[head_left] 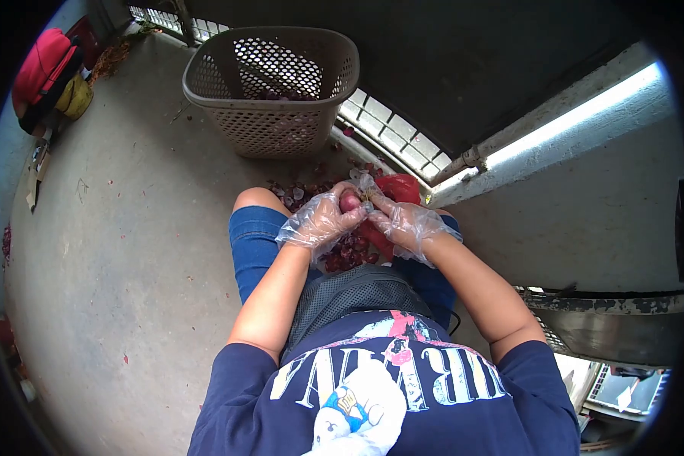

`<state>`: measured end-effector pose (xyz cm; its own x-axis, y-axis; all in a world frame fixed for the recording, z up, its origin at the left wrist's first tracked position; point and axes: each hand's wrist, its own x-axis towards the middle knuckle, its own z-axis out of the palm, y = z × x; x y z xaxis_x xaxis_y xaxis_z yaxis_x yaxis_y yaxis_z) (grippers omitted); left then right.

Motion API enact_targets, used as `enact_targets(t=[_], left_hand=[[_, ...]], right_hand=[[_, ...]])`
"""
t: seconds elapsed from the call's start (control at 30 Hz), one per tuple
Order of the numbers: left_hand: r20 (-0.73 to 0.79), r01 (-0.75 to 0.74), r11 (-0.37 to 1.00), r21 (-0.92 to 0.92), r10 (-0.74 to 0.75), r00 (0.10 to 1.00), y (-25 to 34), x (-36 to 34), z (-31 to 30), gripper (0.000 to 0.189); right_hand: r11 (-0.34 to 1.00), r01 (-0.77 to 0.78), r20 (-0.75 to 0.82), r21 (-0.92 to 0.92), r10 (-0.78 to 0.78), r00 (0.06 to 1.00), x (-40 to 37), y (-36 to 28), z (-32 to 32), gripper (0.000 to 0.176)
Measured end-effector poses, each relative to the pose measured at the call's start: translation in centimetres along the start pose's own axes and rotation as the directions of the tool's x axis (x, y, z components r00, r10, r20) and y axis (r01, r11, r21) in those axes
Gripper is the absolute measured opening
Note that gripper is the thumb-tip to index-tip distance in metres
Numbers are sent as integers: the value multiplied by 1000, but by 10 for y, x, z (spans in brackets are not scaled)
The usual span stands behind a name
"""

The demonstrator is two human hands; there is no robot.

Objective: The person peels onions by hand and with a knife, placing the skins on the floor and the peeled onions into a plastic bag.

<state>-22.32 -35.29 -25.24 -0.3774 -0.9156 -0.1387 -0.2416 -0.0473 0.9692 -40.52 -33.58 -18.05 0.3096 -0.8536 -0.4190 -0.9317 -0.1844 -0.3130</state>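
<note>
Head view | left hand (323, 220) gripping onion (349, 201) | right hand (406, 224) pinching its end | axis unclear

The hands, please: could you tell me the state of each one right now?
Left hand: gloved, closed around a small reddish onion.
Right hand: gloved, fingers pinched on the same onion's top.

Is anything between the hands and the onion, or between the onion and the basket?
Only clear gloves separate the left hand and right hand from the onion they hold. Toward the basket, scattered peels lie on the floor; nothing upright blocks the way.
</note>
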Motion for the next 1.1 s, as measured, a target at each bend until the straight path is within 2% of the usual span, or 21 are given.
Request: enact_targets(t=[0.03,0.2,0.27,0.33,0.37,0.4,0.47,0.53,0.6,0.67,0.73,0.77,0.8,0.83,0.87,0.9,0.93,0.97,1.0,1.07,1.1], left_hand=[[44,1,987,159,-8,999,10,-4,-4,56],[79,-106,978,179,93,993,9,-3,-2,57],[84,-101,980,170,88,993,-1,1,4,56],[-153,-120,972,-200,90,984,-20,7,21,56],[-126,-80,946,-314,42,991,-26,7,22,52],[-130,-80,947,-311,41,991,-27,7,21,52],[-86,-16,956,-294,-10,996,-29,7,17,50],[-25,-4,952,-306,-4,1000,-35,9,14,49],[31,5,944,-331,6,1000,-42,13,17,48],[68,28,845,-534,9,998,-47,15,17,46],[32,22,804,-594,-4,999,-39,13,26,47],[-8,8,684,-729,-21,1000,-34,12,31,49],[-42,-10,540,-841,-48,998,-32,10,34,51],[-72,-72,679,-730,28,997,-45,19,30,57],[-73,-69,680,-730,23,997,-57,20,35,57],[-53,-53,575,-816,16,998,-45,17,36,53],[-32,-35,459,-888,13,999,-36,14,34,49],[-32,-34,460,-887,12,999,-31,10,29,49],[18,18,460,-888,-4,1000,-27,6,21,48],[65,66,455,-888,-18,998,-23,3,14,46],[118,111,372,-921,-4,993,-20,3,11,44]], right_hand=[[1000,-4,0,4,4,1000,-2,0,-2,50],[998,-41,106,-51,46,993,-12,-5,-14,51],[999,-45,40,22,44,998,-7,0,-3,51],[994,-39,-23,100,41,999,-3,3,12,51],[978,-14,-96,206,34,995,-2,2,19,51],[951,20,-169,310,35,985,1,2,24,51],[946,83,-222,314,-12,975,4,5,28,52],[991,-43,-36,123,48,998,-2,-2,6,51],[995,-63,3,84,63,998,-8,-5,-6,50],[997,-62,44,38,61,997,-7,-8,-8,50],[988,-95,-37,120,100,994,-2,-8,-1,53],[988,-92,-42,121,98,994,4,-3,8,53],[971,-41,-101,236,67,993,12,4,22,56],[939,15,-161,345,43,986,14,3,26,59],[938,16,-157,348,42,987,13,5,26,59],[745,-59,18,665,63,998,8,2,16,62],[453,-178,189,874,20,982,6,0,11,64],[317,-162,151,935,58,987,7,4,14,65],[385,-166,173,908,17,985,7,9,4,65],[438,-130,79,890,133,988,1,7,-1,59],[441,-131,80,888,131,988,-4,7,-6,59]])
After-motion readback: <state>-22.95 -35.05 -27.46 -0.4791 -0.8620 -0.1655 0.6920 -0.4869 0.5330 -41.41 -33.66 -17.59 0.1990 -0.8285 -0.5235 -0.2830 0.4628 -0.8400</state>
